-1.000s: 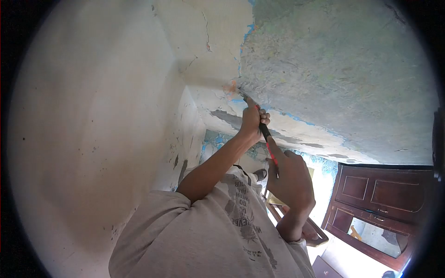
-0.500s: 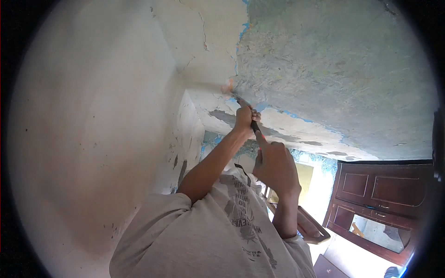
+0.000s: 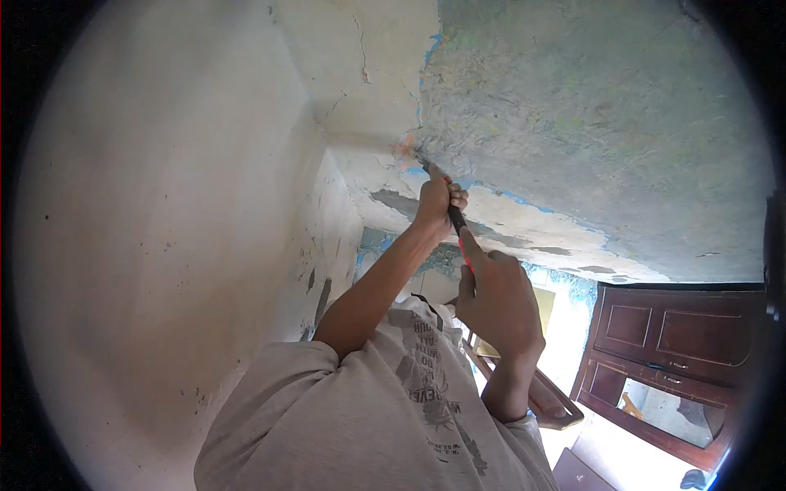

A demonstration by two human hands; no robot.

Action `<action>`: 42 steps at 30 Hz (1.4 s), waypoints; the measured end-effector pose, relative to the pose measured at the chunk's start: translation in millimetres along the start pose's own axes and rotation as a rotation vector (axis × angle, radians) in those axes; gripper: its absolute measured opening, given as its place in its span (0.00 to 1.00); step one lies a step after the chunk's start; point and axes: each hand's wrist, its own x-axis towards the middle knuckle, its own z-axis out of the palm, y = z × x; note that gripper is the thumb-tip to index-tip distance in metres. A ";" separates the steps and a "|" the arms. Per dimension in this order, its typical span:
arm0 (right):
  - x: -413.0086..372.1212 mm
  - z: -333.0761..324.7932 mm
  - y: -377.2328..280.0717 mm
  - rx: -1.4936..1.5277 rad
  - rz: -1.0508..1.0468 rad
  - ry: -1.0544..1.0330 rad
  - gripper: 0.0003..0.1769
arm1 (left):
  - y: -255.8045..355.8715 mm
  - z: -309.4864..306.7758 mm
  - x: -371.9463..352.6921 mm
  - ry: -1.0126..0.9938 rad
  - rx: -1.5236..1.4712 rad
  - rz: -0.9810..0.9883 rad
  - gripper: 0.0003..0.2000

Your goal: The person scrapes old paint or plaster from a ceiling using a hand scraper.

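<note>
My left hand (image 3: 438, 203) is wrapped round the front part of a thin hand tool (image 3: 457, 219) with a black and red handle. Lower and to the right, my right hand (image 3: 501, 299) is closed on the rear of the same handle, its forefinger lying along it. The tool's dark tip meets the wall surface beside a small orange-red patch (image 3: 404, 147), at the border between cream paint (image 3: 368, 123) and rough grey-green plaster (image 3: 573, 123). The exact shape of the tip is hard to make out.
A pale, stained wall (image 3: 164, 245) fills the left side. Flaked paint with blue edges and grey patches runs toward a bright opening. At the right stands a dark brown wooden cabinet (image 3: 655, 327) with a mirror-like panel (image 3: 667, 409). A wooden frame (image 3: 557, 405) is behind my right arm.
My right hand has moved slightly right and down. The fingers of my left hand have shifted a little up and right along with the tool, whose tip remains near the orange-red patch.
</note>
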 end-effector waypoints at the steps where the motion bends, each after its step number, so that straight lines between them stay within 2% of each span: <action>1: 0.3 3.1 0.1 -0.016 0.015 0.002 0.30 | -0.4 -0.2 0.0 0.020 0.028 0.020 0.23; 6: 2.1 8.5 11.0 -0.024 0.034 -0.019 0.30 | -4.6 -2.3 6.1 0.026 0.100 0.083 0.23; 12: -1.5 2.6 8.3 -0.007 0.021 0.013 0.30 | -6.3 11.9 -4.4 0.025 0.027 0.050 0.18; 14: 14.9 28.6 18.8 -0.034 -0.001 -0.016 0.30 | -1.6 -34.8 33.9 0.060 -0.002 0.004 0.17; 15: 20.0 35.4 18.6 -0.048 -0.009 -0.029 0.30 | 4.5 -35.8 31.1 0.078 -0.016 -0.022 0.16; 16: 16.7 37.0 16.5 -0.088 -0.044 0.037 0.28 | 4.4 -36.0 27.8 0.062 0.005 0.016 0.18; 19: 1.3 8.6 0.6 0.003 0.041 -0.009 0.27 | -2.9 -9.0 7.1 0.014 0.007 0.022 0.20; 20: -1.6 7.8 -2.7 -0.016 0.048 -0.008 0.27 | -2.3 -1.4 3.3 -0.014 -0.007 -0.045 0.22; 24: 13.4 21.4 3.8 -0.082 0.035 -0.027 0.28 | -2.6 -30.5 27.4 0.074 0.034 0.043 0.21; 27: 11.8 29.0 11.9 -0.031 0.014 -0.021 0.29 | 1.0 -38.3 31.0 0.066 0.028 0.007 0.20; 31: -0.4 13.0 -0.1 -0.053 0.021 0.037 0.29 | 0.2 5.4 -6.0 0.010 0.004 -0.019 0.11; 32: 3.4 15.9 0.1 -0.058 0.023 0.022 0.29 | -1.2 -6.0 4.8 0.027 0.009 -0.010 0.08; 35: 28.9 38.5 9.4 -0.044 0.042 -0.116 0.29 | -0.9 -70.8 55.2 0.076 -0.127 -0.070 0.17; 37: 30.8 38.7 6.6 -0.029 0.052 -0.133 0.28 | 4.3 -62.1 45.4 0.054 -0.074 -0.037 0.15; 39: 13.9 21.0 -6.2 -0.024 0.076 -0.074 0.27 | 5.4 -40.4 25.8 0.021 -0.068 -0.038 0.07; 40: 8.0 22.2 -6.9 -0.044 0.063 -0.056 0.27 | 3.4 -20.6 10.2 0.046 -0.009 -0.033 0.13; 42: 3.2 21.7 -5.8 -0.087 0.035 -0.004 0.27 | 1.9 -23.5 15.1 0.081 0.021 -0.014 0.13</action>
